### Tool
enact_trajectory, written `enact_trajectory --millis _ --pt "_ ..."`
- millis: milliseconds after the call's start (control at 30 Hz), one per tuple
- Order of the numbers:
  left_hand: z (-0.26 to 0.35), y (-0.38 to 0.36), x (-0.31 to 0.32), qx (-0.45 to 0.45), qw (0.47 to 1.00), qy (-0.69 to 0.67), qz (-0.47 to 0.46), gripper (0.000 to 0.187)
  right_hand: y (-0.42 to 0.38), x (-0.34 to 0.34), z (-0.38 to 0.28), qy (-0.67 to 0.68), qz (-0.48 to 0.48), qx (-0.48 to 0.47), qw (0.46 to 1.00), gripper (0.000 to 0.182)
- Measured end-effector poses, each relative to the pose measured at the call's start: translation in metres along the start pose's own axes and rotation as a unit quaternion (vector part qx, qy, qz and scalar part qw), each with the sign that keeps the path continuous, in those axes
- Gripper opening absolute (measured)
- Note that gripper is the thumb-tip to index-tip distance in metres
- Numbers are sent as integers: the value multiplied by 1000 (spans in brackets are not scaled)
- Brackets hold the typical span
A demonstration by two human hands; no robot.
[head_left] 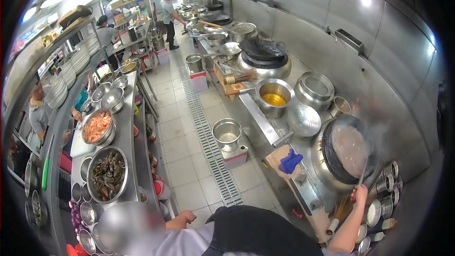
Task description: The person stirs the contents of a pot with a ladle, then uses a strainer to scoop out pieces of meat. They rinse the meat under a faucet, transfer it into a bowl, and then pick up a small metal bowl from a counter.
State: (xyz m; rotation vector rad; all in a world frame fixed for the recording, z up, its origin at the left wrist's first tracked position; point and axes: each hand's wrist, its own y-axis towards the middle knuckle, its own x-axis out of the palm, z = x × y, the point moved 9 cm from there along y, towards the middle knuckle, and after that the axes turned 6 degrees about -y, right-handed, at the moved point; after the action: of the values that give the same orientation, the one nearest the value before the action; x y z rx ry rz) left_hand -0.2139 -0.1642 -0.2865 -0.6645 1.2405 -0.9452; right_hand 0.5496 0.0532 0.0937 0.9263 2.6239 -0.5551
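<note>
My right hand (360, 193) is wrapped round the handle of a wok ladle (363, 174). The ladle's metal shaft reaches into a large wok (330, 163) on the burner at the right, and its head is hidden. Cloudy, pale brownish liquid (348, 149) fills the wok, with steam rising over it. My left hand (187, 216) hangs beside my body above the floor, fingers curled in, nothing visible in it. Close to the wok lie a perforated strainer (304, 120) and a blue cloth (290, 161).
A pot of yellow oil (274, 97) stands beyond the strainer. On the left counter are bowls of mussels (109, 174) and shrimp (97, 127). A metal pot (227, 133) stands near the floor drain (208, 137). Co-workers (169, 16) stand further back and behind the left shelf.
</note>
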Motion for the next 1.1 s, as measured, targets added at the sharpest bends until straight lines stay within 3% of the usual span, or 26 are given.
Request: enact_trajectory --millis 67,133,167,233,300,367,500,567,633,667,733,800,900,1100 --pt "6 -16 -15 -23 998 -42 29 26 -5 25 8 135 -46 32 989 8" --pt "6 -29 -37 -82 983 -127 105 29 -8 49 6 254 -176 50 950 18" --pt "0 -20 -29 -67 988 -107 85 29 -14 55 0 307 -145 55 939 20" --pt "-1 6 -34 91 985 -111 96 27 -23 67 -14 368 -247 70 894 17" --pt "1 11 -50 69 987 -109 91 26 -30 67 -13 418 -274 147 854 8" --pt "2 12 -64 30 989 -117 90 26 -49 58 -23 377 -242 156 880 20" --pt "1 23 -80 15 990 -108 93 26 -82 29 -42 289 -190 133 929 13" --pt "-5 28 -81 17 991 -98 90 27 -97 10 -56 156 -186 64 968 10" --pt "-14 33 -79 23 992 -86 88 28 -113 -8 -64 93 -152 57 982 11" --pt "-21 38 -75 26 993 -77 86 29 -122 -15 -68 34 -144 40 988 19" --pt "-42 55 -63 30 994 -49 90 30 -138 -23 -70 -22 -130 28 991 29" --pt "-53 57 -62 27 995 -47 86 30 -156 -40 -79 -200 -31 -60 977 52" --pt "-43 27 -92 -9 992 -102 75 28 -198 -54 -92 -250 15 -73 965 62" --pt "28 -56 -177 -84 971 -204 98 25 -228 -93 -73 -296 65 -129 944 62"
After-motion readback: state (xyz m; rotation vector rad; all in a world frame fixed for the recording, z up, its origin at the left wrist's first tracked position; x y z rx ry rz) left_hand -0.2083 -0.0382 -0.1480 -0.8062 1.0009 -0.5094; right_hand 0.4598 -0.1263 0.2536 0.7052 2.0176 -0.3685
